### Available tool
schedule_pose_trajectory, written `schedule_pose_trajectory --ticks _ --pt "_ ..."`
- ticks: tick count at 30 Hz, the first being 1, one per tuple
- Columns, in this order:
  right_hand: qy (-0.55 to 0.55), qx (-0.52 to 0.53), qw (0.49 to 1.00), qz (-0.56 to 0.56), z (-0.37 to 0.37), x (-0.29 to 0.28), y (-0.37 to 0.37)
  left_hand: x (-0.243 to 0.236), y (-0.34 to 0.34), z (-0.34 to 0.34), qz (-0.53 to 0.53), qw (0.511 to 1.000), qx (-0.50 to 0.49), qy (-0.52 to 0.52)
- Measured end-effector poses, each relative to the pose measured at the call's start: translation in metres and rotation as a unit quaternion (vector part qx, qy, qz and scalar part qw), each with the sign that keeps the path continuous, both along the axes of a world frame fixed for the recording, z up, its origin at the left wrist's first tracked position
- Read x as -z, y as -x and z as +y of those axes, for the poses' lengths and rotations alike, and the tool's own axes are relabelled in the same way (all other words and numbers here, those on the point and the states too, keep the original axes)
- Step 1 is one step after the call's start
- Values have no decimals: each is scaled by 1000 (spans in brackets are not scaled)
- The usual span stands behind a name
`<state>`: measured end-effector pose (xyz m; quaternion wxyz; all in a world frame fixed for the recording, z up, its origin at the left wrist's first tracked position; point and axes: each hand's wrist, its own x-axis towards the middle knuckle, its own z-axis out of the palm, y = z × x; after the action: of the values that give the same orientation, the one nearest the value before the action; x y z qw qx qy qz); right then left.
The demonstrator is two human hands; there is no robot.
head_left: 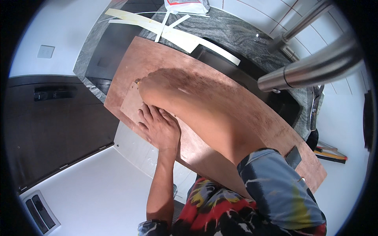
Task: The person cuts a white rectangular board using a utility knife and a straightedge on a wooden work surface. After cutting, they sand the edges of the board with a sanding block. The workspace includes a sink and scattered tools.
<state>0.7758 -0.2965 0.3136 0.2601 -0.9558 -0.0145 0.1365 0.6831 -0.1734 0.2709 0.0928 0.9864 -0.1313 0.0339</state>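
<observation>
The small, thin reddish-brown plywood offcut [132,103] lies flat on the large brown board [244,114], pinned under the left hand [159,128] with fingers spread; it looks light and stiff, best gripped by its edges, while the right hand is hidden.

A kitchen under fitting: a grey stone surface [236,29] with a dark sink cut-out [252,78], white wall tiles [271,11], dark cabinet fronts [51,129], and a brown wooden board [220,102] lying across the surface.
</observation>
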Motion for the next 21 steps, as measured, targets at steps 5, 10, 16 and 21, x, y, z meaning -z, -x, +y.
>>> schedule_pose_trajectory --ticks 5,10,16,21 --pt "0 -12 1000 -24 -2 1 20 4 0 4 -12 1000 13 -17" --pt "-101 96 989 -54 -12 0 85 4 -2 4 -18 1000 13 -13" --pt "-103 134 978 122 -31 -20 195 1 -2 1 -8 1000 -4 -1" --pt "-176 173 969 33 -45 -19 215 -6 -4 -4 -8 1000 -5 -7"
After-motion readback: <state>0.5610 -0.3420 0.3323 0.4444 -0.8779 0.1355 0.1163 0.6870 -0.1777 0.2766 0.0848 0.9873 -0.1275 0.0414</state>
